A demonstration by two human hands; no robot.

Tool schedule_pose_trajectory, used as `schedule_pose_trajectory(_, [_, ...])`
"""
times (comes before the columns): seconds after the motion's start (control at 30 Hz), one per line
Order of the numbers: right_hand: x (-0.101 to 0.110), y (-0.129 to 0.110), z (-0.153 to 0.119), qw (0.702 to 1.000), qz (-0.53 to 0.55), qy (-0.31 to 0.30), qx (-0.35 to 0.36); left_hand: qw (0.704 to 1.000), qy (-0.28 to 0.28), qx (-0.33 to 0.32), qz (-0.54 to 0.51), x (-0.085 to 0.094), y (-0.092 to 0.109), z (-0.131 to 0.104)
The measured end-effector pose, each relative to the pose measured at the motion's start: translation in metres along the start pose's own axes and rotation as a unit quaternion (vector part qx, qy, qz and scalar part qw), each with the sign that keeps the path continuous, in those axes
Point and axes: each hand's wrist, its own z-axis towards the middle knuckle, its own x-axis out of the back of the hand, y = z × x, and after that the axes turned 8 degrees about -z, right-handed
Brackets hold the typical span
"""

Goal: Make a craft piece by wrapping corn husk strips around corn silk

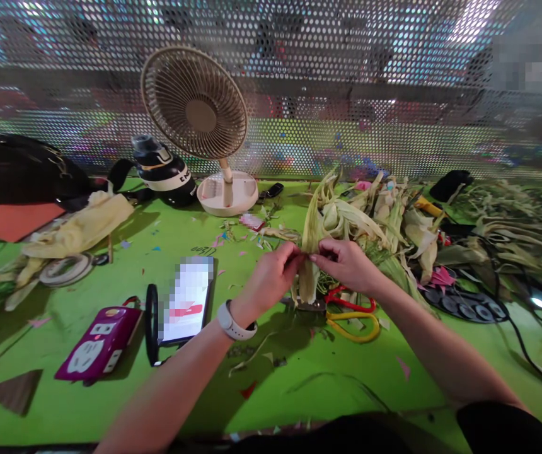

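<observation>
Near the middle of the green table, a pale green corn husk (312, 222) stands upright between my two hands. My left hand (271, 272), with a white band at the wrist, pinches it from the left side. From the right, my right hand (344, 263) pinches the same husk, and the fingertips of both hands nearly meet. Scissors (353, 326) with yellow and red handles lie just below the husk, their blades toward the left. Behind my right hand is a heap of dry husks (384, 205).
A fan (200, 116) and a black bottle (164, 170) stand at the back. Left of my hands are a phone (188, 302), a purple power strip (98, 343) and tape rolls (66, 270). A black tray (464, 304) and cables lie at the right.
</observation>
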Motion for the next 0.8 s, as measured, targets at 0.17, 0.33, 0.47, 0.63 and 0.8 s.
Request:
schedule_pose_trajectory(0.17, [-0.003,-0.008,-0.004,0.989,-0.133,0.044,0.055,0.996,0.000,-0.023,0.087,-0.005,0.004,-0.005])
schedule_pose_trajectory(0.33, [-0.010,-0.007,-0.008,0.975,-0.205,0.063,0.055,0.986,-0.028,-0.078,0.145,-0.009,0.005,-0.008])
schedule_pose_trajectory(0.47, [-0.007,0.003,-0.004,0.977,-0.182,0.091,0.058,0.991,-0.050,-0.112,0.044,0.000,0.024,-0.009])
schedule_pose_trajectory(0.63, [0.017,0.041,0.014,0.963,-0.183,0.190,-0.054,0.977,-0.131,0.002,-0.166,0.024,0.067,-0.029])
schedule_pose_trajectory(0.8, [0.056,0.082,0.024,0.944,-0.013,0.253,-0.209,0.911,-0.167,0.027,-0.377,0.048,0.077,-0.057])
